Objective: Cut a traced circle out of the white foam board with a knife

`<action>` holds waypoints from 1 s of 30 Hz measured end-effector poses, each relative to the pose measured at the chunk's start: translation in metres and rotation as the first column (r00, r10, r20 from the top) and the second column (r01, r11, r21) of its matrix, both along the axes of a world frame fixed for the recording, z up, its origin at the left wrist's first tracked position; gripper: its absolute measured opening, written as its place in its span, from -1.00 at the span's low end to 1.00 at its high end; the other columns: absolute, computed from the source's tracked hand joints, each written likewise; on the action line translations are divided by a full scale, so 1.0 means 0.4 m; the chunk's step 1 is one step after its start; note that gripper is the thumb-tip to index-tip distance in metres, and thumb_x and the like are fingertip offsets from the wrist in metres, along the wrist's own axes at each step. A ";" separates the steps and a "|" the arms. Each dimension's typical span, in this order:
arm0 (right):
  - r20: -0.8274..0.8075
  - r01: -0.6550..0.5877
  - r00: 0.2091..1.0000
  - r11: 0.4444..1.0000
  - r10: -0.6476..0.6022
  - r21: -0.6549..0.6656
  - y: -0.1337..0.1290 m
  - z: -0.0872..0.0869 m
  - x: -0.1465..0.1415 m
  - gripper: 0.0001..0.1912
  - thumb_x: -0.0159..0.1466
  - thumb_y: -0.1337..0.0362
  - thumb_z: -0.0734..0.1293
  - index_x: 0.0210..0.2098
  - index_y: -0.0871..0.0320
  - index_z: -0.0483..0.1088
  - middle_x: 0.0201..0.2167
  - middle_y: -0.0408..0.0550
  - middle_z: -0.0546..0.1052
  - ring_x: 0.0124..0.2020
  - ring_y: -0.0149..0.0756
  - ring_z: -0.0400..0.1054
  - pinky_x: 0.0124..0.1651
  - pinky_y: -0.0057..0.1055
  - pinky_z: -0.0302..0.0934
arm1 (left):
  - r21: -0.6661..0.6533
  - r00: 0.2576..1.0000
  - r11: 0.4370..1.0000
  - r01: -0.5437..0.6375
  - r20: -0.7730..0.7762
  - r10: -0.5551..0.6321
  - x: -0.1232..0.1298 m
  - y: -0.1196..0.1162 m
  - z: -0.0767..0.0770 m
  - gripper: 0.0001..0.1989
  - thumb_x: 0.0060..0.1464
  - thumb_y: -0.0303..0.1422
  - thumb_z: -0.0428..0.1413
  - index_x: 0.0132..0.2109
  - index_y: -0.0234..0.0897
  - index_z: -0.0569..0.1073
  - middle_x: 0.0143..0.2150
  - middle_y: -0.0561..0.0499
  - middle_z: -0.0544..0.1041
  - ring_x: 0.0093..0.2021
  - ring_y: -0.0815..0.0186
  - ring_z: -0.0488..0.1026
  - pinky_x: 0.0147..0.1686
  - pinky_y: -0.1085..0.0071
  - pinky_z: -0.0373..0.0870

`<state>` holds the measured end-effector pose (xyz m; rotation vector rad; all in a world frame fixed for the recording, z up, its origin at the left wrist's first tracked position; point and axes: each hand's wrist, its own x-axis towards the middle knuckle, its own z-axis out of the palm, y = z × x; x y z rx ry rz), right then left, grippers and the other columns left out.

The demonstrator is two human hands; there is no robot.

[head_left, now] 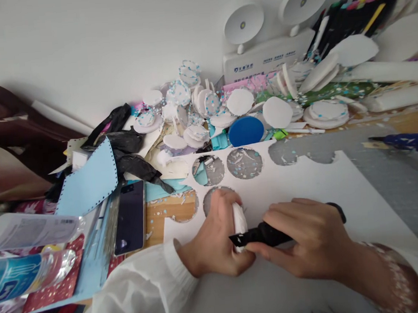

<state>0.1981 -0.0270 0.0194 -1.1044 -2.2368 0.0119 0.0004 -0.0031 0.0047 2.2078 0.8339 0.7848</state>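
Near the middle of the view my left hand (218, 237) grips a thick white disc (239, 221) that stands on its edge. A black craft knife (271, 233) is held in my right hand (308, 238), its dark blade pointing left and lying against the disc's lower edge. My fingers hide part of the disc. Under both hands lies a large white sheet (304, 183) with round holes cut in it and scalloped edges.
White discs (241, 102), some edged with blue bits, are heaped behind the sheet, with a blue disc (246, 130). A phone (130, 218), light blue card (88, 177) and bottle (31, 274) lie left. Marker pens (360, 17) stand back right.
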 end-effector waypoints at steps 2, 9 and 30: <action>0.003 0.001 1.000 1.000 -0.001 -0.006 0.000 0.000 0.003 -0.55 0.25 -0.02 0.32 -0.62 0.15 0.30 -0.69 -0.18 0.30 -0.65 -0.38 0.18 -0.46 -0.35 -0.05 | 0.001 1.000 1.000 0.008 0.002 -0.008 0.001 0.000 0.002 -0.38 -0.26 -0.36 0.11 0.00 -0.23 0.05 -0.12 -0.07 0.11 -0.09 0.10 0.16 -0.12 0.08 0.25; -0.005 0.002 1.000 1.000 -0.002 -0.010 0.004 -0.002 0.011 -0.54 0.26 -0.02 0.31 -0.62 0.15 0.29 -0.70 -0.19 0.30 -0.66 -0.39 0.16 -0.47 -0.36 -0.06 | -0.013 1.000 1.000 0.014 -0.007 -0.014 0.000 0.001 0.004 -0.36 -0.31 -0.42 0.09 0.00 -0.24 0.05 -0.12 -0.08 0.11 -0.09 0.10 0.17 -0.11 0.08 0.24; -0.038 0.233 0.972 0.972 -0.234 -0.024 0.032 -0.010 0.038 -0.60 0.26 -0.08 0.26 -0.47 0.13 0.32 -0.63 -0.13 0.44 -0.61 -0.29 0.36 -0.49 -0.38 0.10 | -0.108 0.998 0.994 0.012 0.055 -0.006 -0.014 0.003 0.013 -0.35 -0.32 -0.42 0.09 0.02 -0.20 0.10 -0.12 -0.05 0.16 -0.11 0.15 0.21 -0.14 0.11 0.28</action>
